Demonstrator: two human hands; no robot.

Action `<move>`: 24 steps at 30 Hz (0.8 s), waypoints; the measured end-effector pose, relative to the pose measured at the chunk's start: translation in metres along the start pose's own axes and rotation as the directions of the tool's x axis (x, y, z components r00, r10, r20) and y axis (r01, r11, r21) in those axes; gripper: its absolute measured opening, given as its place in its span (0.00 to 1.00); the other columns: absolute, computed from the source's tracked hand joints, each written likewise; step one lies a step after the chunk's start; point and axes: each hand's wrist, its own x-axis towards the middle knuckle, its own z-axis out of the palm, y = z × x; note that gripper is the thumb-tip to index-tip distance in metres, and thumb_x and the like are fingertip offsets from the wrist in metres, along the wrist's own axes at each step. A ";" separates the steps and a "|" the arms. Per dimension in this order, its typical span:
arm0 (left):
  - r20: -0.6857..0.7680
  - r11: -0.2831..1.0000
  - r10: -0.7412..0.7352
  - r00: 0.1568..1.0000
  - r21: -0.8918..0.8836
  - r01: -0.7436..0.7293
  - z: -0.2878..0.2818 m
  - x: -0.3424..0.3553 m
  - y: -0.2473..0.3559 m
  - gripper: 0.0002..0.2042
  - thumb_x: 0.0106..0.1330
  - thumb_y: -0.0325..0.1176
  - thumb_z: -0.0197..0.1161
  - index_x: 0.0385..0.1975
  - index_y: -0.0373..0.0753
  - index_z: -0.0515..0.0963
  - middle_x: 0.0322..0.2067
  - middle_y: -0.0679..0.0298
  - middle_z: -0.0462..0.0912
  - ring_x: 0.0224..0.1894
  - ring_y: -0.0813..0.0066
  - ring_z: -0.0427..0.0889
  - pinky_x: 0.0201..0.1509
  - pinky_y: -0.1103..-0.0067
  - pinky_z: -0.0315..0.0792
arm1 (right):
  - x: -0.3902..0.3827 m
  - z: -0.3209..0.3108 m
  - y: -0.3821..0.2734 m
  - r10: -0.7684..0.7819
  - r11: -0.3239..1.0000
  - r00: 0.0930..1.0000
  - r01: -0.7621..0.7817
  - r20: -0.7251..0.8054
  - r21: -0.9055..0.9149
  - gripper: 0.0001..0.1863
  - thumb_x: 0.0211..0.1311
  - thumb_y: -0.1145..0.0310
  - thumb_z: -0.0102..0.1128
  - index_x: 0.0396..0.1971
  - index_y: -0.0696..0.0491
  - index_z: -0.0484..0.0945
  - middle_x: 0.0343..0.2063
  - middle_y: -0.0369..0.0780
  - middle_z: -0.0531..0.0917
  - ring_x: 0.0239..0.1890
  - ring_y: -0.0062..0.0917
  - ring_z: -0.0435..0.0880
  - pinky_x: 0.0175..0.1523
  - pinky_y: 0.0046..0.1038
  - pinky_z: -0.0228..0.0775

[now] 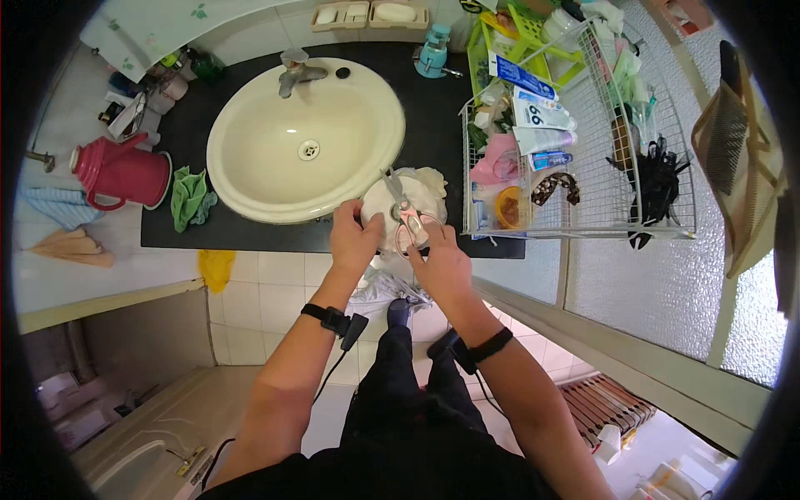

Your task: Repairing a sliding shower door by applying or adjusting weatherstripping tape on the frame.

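Scissors (406,207) | right hand (446,262): fingers curled on the pink handles | left hand (354,242): fingers part open against white bundle (377,198), firm hold unclear | scissors above bundle, just outside sink (267,167), near-right side | advisable: steady bundle, keep left fingertips clear of blades
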 end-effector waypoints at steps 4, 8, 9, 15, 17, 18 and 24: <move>-0.012 0.997 -0.070 0.998 -0.031 0.069 0.009 0.002 0.002 0.25 0.64 0.44 0.76 0.54 0.34 0.80 0.49 0.49 0.84 0.51 0.52 0.85 0.57 0.63 0.78 | 0.011 0.009 0.000 0.137 0.989 0.990 -0.135 0.044 -0.058 0.31 0.66 0.54 0.70 0.64 0.51 0.72 0.62 0.48 0.78 0.53 0.47 0.88 0.54 0.46 0.83; -0.035 0.993 -0.115 0.993 -0.045 0.113 0.014 0.010 0.017 0.25 0.61 0.41 0.79 0.53 0.34 0.80 0.43 0.52 0.86 0.46 0.57 0.87 0.54 0.65 0.79 | 0.010 0.016 0.017 0.152 0.987 0.987 -0.148 0.057 -0.065 0.33 0.63 0.53 0.71 0.64 0.51 0.72 0.61 0.48 0.79 0.54 0.47 0.88 0.57 0.46 0.83; -0.033 0.992 -0.116 0.993 -0.045 0.114 0.013 0.012 0.021 0.25 0.61 0.41 0.79 0.53 0.34 0.80 0.43 0.52 0.86 0.46 0.57 0.87 0.54 0.65 0.79 | 0.009 0.016 0.019 0.140 0.990 0.990 -0.140 0.027 -0.013 0.32 0.62 0.53 0.72 0.62 0.52 0.74 0.61 0.48 0.80 0.55 0.47 0.88 0.57 0.46 0.83; 0.118 0.993 -0.082 0.990 -0.074 0.091 0.000 0.031 0.019 0.22 0.60 0.31 0.79 0.53 0.33 0.81 0.40 0.57 0.89 0.44 0.72 0.88 0.51 0.76 0.80 | 0.008 0.011 0.035 0.155 0.978 0.988 -0.155 0.010 0.137 0.25 0.57 0.53 0.78 0.47 0.54 0.83 0.43 0.46 0.88 0.47 0.38 0.91 0.52 0.39 0.81; 0.189 0.982 -0.014 0.982 -0.181 0.048 -0.006 0.036 0.021 0.21 0.59 0.26 0.78 0.53 0.33 0.81 0.41 0.60 0.88 0.42 0.74 0.86 0.49 0.77 0.80 | 0.003 0.009 0.043 0.158 0.961 0.986 -0.164 0.046 0.221 0.24 0.58 0.54 0.78 0.46 0.56 0.82 0.39 0.47 0.88 0.42 0.40 0.90 0.49 0.38 0.81; 0.194 0.983 -0.013 0.981 -0.179 0.049 -0.009 0.037 0.029 0.21 0.59 0.26 0.78 0.53 0.33 0.81 0.41 0.60 0.88 0.42 0.74 0.86 0.49 0.77 0.80 | 0.001 0.007 0.048 0.161 0.938 0.984 -0.177 0.078 0.299 0.23 0.59 0.56 0.78 0.45 0.57 0.81 0.35 0.47 0.87 0.38 0.41 0.89 0.45 0.38 0.80; 0.478 0.930 0.056 0.877 -0.346 0.129 -0.032 0.038 0.056 0.22 0.59 0.22 0.76 0.54 0.32 0.80 0.43 0.63 0.87 0.42 0.77 0.85 0.50 0.78 0.80 | -0.023 -0.029 0.049 0.109 0.900 0.976 -0.177 0.188 0.399 0.17 0.64 0.63 0.76 0.43 0.58 0.81 0.30 0.44 0.84 0.31 0.31 0.83 0.40 0.33 0.77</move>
